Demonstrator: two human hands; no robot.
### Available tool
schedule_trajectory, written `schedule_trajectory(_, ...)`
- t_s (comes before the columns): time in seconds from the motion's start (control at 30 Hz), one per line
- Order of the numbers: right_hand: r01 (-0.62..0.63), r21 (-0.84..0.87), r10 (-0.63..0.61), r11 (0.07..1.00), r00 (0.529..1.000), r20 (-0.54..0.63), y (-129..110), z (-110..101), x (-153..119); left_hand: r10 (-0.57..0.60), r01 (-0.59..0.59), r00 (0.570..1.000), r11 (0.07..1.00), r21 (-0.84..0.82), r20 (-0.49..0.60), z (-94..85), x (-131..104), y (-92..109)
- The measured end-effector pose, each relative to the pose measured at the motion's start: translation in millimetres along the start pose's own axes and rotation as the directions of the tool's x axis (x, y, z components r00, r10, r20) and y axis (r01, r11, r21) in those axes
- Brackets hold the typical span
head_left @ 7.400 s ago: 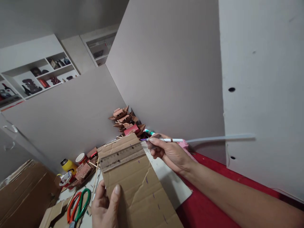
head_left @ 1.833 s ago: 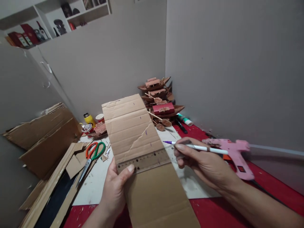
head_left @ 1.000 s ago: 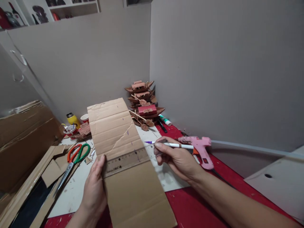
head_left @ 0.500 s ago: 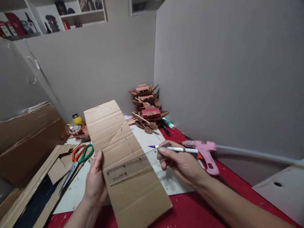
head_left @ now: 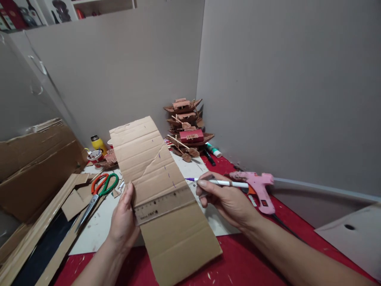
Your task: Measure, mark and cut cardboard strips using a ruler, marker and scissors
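A long piece of cardboard (head_left: 184, 230) with several short purple marks is tilted up in front of me. My left hand (head_left: 123, 218) grips it by the left edge, thumb on top. Across its middle lies a clear plastic ruler (head_left: 157, 208); its right end runs to the fingers of my right hand (head_left: 222, 194). Those fingers are closed round a white marker pen (head_left: 235, 184), its purple tip pointing left, just off the cardboard's right edge. Whether they also pinch the ruler is hard to see.
A pink glue gun (head_left: 263, 192) lies right of my right hand. Scissors (head_left: 97, 194) with red and green handles rest on cardboard scraps at the left. Model boats (head_left: 190, 137) are stacked at the back, near a yellow bottle (head_left: 98, 143). A white sheet (head_left: 92, 234) covers part of the red table.
The ruler has shifted slightly up and right in view, its left end now close to my left fingers. My view has tipped down a little. Both hands keep their hold.
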State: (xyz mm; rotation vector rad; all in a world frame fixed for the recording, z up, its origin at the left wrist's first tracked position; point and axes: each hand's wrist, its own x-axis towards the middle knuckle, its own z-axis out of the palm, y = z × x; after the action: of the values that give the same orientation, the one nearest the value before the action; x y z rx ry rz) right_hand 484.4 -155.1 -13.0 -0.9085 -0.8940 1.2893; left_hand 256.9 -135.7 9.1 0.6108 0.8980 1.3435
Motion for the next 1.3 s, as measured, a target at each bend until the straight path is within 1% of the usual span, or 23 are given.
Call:
schedule_trajectory(0.1,0.002,0.003,-0.002,1.0,1.0,-0.012,0,0,0,-0.124,0.121,0.991,0.991,-0.058,-0.053,4.0,-3,4)
schedule_trajectory(0.17,0.007,0.002,-0.007,1.0,1.0,-0.014,0,0,0,-0.163,0.159,0.986,0.985,-0.071,-0.045,5.8,-4,6)
schedule_trajectory(0.37,0.009,0.004,-0.009,1.0,0.999,-0.031,-1,-2,1,-0.208,0.211,0.976,0.977,-0.043,0.056,6.4,-4,8)
schedule_trajectory(0.53,0.012,0.01,-0.012,1.0,1.0,-0.025,-2,-2,0,-0.219,0.219,0.976,0.973,-0.068,0.009,9.4,-4,9)
schedule_trajectory(0.73,0.03,-0.011,-0.03,0.999,0.999,-0.028,-2,-2,0,-0.153,0.156,0.987,0.984,-0.088,0.04,5.8,-3,7)
schedule_trajectory(0.8,0.034,-0.015,-0.034,0.999,0.999,-0.027,-1,-2,0,-0.112,0.116,0.992,0.992,-0.058,0.059,3.3,-4,7)
schedule_trajectory(0.9,0.033,-0.022,-0.034,0.999,0.999,-0.03,-1,-3,1,-0.038,0.029,0.985,0.998,0.056,0.166,0.6,-7,6)
schedule_trajectory(0.93,0.033,-0.023,-0.033,0.999,0.999,-0.028,-1,-3,1,-0.028,0.009,0.979,0.996,0.092,0.201,0.1,-8,6)
schedule_trajectory(1.0,0.032,-0.02,-0.032,0.999,0.999,-0.025,-1,-3,1,-0.028,-0.006,0.972,0.99,0.144,0.234,-0.2,-10,6)
schedule_trajectory(1.3,0.045,-0.01,-0.046,0.999,0.999,-0.023,-3,-2,2,0.0,-0.049,0.973,0.978,0.203,0.232,-0.6,-9,6)
